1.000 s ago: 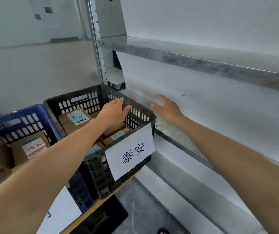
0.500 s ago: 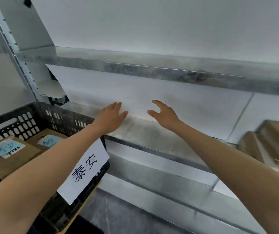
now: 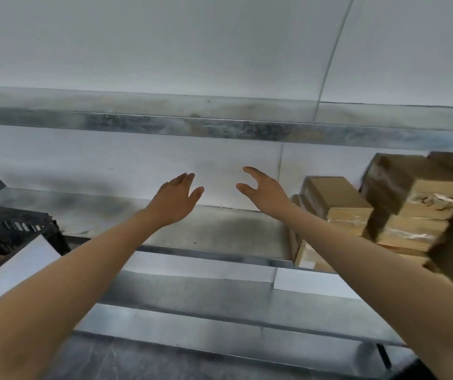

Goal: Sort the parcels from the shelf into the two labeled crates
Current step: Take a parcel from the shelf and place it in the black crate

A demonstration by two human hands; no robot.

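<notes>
Parcels [image 3: 337,204] stacked on shelf [image 3: 219,229], 3 o'clock. Left grip [image 3: 174,200] and right grip [image 3: 263,193] spread, empty, at centre. Fetch step; next: swing right, clasp one.

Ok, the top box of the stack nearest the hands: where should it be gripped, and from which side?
Likely its left end, hand spanning the width, coming from the left over the bare shelf. The top box lies flat and thin with its left face exposed, while a taller stack crowds its right. The right hand, open, is nearest.
</notes>
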